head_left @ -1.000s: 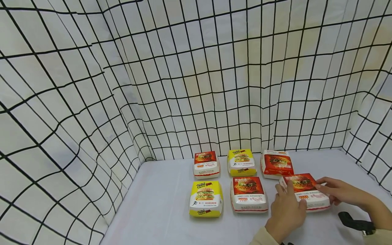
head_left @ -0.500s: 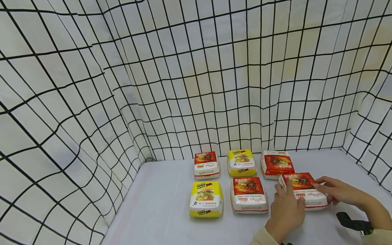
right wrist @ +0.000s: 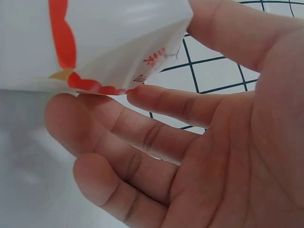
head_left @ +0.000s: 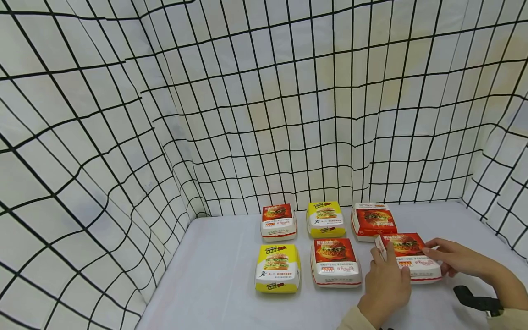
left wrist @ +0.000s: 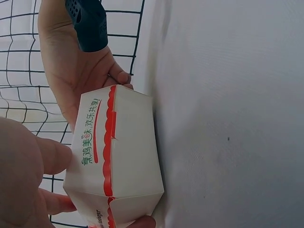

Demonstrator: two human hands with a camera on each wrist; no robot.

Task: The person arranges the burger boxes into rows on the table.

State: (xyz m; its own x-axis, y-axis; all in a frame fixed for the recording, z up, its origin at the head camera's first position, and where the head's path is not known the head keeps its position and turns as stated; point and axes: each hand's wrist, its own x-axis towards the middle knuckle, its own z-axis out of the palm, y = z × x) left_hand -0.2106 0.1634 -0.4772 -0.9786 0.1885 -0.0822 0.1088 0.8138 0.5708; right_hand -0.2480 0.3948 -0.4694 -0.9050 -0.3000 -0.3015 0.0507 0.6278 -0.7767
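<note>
A red-and-white burger box (head_left: 420, 268) sits at the right end of the front row, between both hands. My left hand (head_left: 387, 284) grips its left side; in the left wrist view its thumb and fingers lie around the white box (left wrist: 130, 147). My right hand (head_left: 458, 259) holds the right side, thumb on the top edge. In the right wrist view, fingers (right wrist: 147, 135) of that hand reach along the lower edge of the box corner (right wrist: 109, 42). Another red-and-white burger box (head_left: 336, 263) stands to the left of my left hand.
A yellow burger box (head_left: 277, 270) is at the front left. Behind stand a red-and-white box (head_left: 278, 224), a yellow box (head_left: 326, 220) and a red box (head_left: 374, 222), close behind the held one. Black-gridded white cloth walls (head_left: 288, 114) surround the white table (head_left: 206, 275).
Over the first half second the held burger box shifts slightly left and back, both hands moving with it. Since then it has hardly moved, and the other boxes stay in place.
</note>
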